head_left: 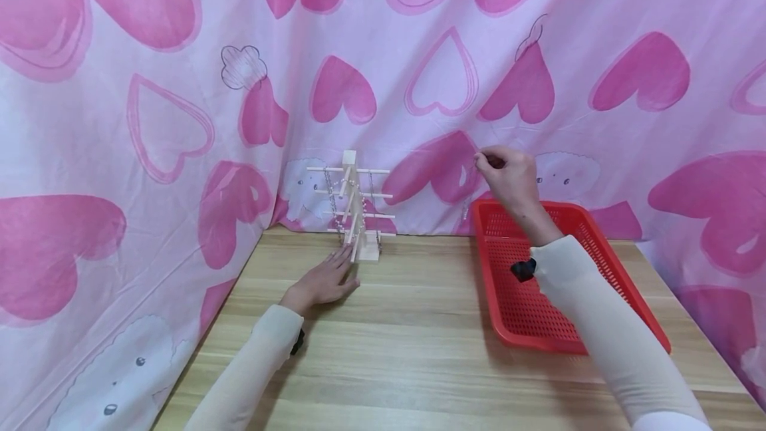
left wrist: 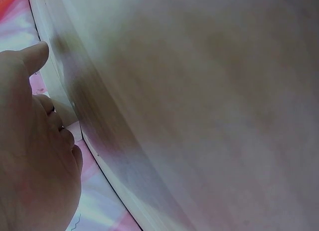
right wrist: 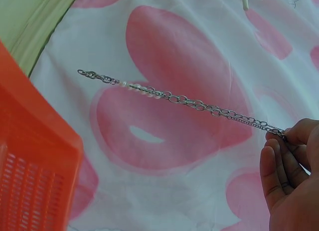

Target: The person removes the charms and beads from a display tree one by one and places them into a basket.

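Observation:
My right hand (head_left: 511,175) is raised above the back of the red basket. Between thumb and fingertips it pinches one end of a silver chain necklace (right wrist: 199,105), which hangs free; pale beads sit along part of it in the right wrist view. A wooden jewellery stand (head_left: 350,159) with several pegs stands upright at the back of the table, other chains and beaded strands draped over it. My left hand (head_left: 323,281) lies by the stand's foot, fingers extended towards its lower pegs. Whether the fingertips touch the stand I cannot tell.
A red perforated plastic basket (head_left: 499,324) stands on the right side of the wood-grain table (head_left: 413,364), under my right forearm. Pink heart-patterned cloth (head_left: 443,85) hangs close behind the table and along its sides.

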A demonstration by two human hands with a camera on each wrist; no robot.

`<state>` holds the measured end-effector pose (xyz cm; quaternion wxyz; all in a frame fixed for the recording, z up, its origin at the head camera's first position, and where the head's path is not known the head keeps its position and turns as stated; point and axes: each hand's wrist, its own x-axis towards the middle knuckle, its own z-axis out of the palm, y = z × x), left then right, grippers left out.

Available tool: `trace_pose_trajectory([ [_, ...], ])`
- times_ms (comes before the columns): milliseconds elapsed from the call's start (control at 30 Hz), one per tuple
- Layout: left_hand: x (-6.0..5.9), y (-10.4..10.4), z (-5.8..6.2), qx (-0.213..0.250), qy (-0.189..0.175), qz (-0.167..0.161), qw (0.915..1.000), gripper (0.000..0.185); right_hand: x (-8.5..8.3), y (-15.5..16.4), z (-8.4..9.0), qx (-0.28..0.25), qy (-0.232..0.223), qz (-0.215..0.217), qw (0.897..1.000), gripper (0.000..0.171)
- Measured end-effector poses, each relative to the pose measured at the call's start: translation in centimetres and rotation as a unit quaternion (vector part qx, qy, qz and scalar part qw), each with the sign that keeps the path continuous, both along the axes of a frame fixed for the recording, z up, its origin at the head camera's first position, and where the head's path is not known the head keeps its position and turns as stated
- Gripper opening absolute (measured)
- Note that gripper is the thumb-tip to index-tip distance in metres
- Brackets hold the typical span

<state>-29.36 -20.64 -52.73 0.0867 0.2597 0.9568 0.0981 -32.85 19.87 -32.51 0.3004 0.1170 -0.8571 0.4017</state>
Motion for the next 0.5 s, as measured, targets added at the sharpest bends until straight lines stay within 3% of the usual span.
trace_pose_trajectory([
  [500, 0.0, -0.1, -0.2, -0.004, -0.002, 0.000, 1.0000, 0.081, -0.1, 3.2, 0.3, -0.008, 0.038, -0.041, 0.998, 0.022],
])
